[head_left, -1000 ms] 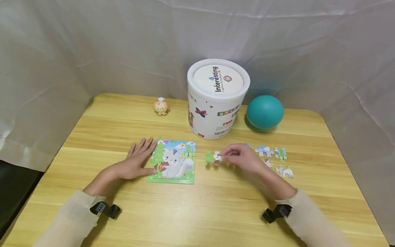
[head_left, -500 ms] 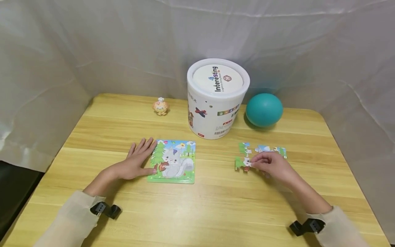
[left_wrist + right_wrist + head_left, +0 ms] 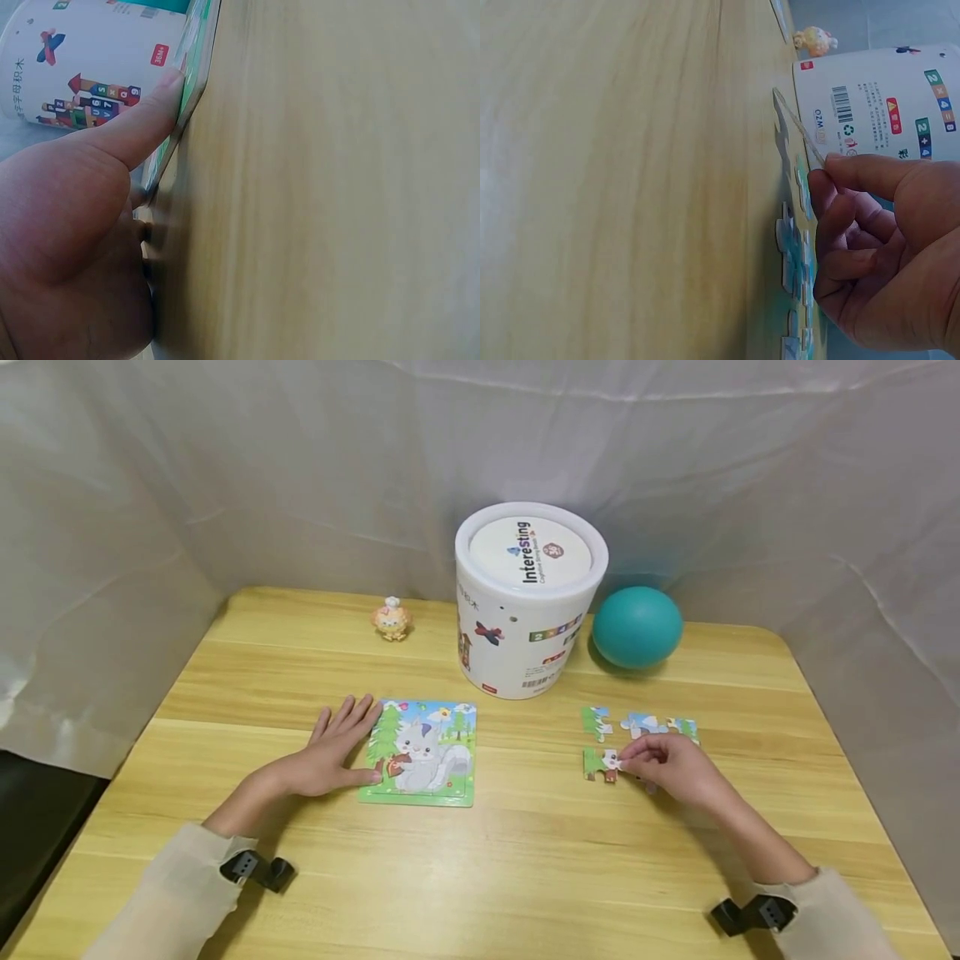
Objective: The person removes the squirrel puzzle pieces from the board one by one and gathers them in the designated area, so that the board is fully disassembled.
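In the head view my right hand [image 3: 670,768] pinches a jigsaw piece [image 3: 595,763], printed with green tree and part of a white animal's face, by its right end. The right wrist view shows this jigsaw piece [image 3: 799,126] edge-on, tilted, its far edge down close to the tabletop. Another green jigsaw piece [image 3: 594,720] lies just beyond it. My left hand [image 3: 326,762] rests at the left side of a square squirrel puzzle [image 3: 431,752], fingers straight. In the left wrist view the thumb of that hand [image 3: 67,217] lies on the puzzle's border [image 3: 196,75].
Several loose jigsaw pieces [image 3: 647,722] lie beyond my right hand, which partly covers them. At the back of the wooden table [image 3: 480,877] stand a white lidded bucket [image 3: 517,627], a teal ball [image 3: 637,627] and a small chick figurine [image 3: 392,619]. Grey cloth [image 3: 337,468] hangs behind.
My right hand has carried the jigsaw piece rightward from near the squirrel puzzle to the loose pieces, lately only slightly. The teal ball has shifted a little left. My left hand has stayed put.
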The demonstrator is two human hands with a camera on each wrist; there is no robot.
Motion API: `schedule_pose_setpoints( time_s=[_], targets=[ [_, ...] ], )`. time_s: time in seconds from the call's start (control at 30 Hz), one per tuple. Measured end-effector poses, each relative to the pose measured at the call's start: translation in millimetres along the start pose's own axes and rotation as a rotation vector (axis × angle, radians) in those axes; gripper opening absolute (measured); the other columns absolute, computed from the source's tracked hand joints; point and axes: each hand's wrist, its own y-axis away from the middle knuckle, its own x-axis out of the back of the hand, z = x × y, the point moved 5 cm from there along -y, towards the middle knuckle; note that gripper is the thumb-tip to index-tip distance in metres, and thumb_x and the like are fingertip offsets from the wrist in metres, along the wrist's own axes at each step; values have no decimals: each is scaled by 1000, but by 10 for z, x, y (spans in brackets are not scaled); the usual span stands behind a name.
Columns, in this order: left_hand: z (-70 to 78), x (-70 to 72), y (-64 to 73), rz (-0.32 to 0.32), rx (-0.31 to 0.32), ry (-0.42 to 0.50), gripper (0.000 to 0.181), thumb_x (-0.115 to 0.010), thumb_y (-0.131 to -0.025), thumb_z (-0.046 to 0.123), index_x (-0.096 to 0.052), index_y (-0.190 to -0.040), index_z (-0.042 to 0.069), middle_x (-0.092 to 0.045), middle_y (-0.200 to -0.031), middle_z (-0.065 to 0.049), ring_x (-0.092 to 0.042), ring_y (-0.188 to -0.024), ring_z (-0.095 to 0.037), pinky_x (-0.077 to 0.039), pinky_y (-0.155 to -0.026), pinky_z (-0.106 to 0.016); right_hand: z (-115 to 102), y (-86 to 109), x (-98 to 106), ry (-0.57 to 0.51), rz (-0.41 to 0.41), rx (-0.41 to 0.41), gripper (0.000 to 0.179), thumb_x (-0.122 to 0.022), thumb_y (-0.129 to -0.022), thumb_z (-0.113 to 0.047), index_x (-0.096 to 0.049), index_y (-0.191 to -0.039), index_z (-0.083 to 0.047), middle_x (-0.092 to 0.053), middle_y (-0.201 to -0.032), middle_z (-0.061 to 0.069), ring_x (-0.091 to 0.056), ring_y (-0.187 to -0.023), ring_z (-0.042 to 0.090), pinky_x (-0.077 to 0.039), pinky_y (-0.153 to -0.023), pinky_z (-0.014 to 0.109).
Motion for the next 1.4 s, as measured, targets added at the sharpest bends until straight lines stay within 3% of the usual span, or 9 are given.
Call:
schedule_pose_setpoints(
  time_s=[0.17, 0.5, 0.73, 0.9, 1.2, 1.4],
  targets=[
    [5, -14, 5, 18, -23, 1, 98, -70, -98, 35, -5, -162, -1, 7, -166, -29, 18, -150, -48, 21, -113, -64, -33, 9, 30, 43, 20, 37, 10, -70, -96, -10, -73, -102, -2, -66, -80, 9, -57, -62, 19, -48, -57, 28],
    [71, 25, -25, -4, 0, -51, 101, -70, -96, 40, -7, -162, -2, 5, -166, -29, 16, -151, -49, 15, -113, -70, -230, -97, -67, 73, 29, 99, 12, -73, -95, -15, -73, -101, -5, -65, -80, 6, -54, -64, 16, -47, -54, 27],
    [161, 65, -54, 37, 38, -84, 103, -73, -93, 45, -12, -163, 1, 5, -166, -31, 13, -151, -50, 11, -114, -71, -520, -312, -345, 67, -31, 171, 12, -73, -95, -17, -74, -102, -7, -71, -87, 3, -58, -72, 17, -48, -60, 26],
    [271, 80, -137, 74, -9, -103, 104, -75, -91, 46, -15, -162, -1, 3, -166, -30, 10, -152, -50, 7, -114, -72, -786, -431, -570, 36, -77, 219, 14, -73, -94, -13, -73, -105, -4, -69, -83, 2, -56, -70, 17, -47, -60, 25],
    [494, -25, -314, 39, -115, -191, 102, -74, -93, 43, -14, -160, -5, -1, -165, -31, 6, -152, -51, 3, -118, -67, -1128, -589, -1059, 6, -198, 265, 22, -74, -92, -9, -70, -113, -3, -68, -82, 0, -55, -66, 14, -46, -60, 24],
    [515, -106, -374, -25, -124, -215, 95, -68, -97, 42, -13, -162, 0, 0, -167, -28, 5, -153, -48, 2, -120, -63, -1221, -639, -1333, 35, -255, 265, 26, -76, -91, -9, -68, -115, -5, -66, -79, -2, -55, -63, 10, -46, -60, 24]
  ],
)
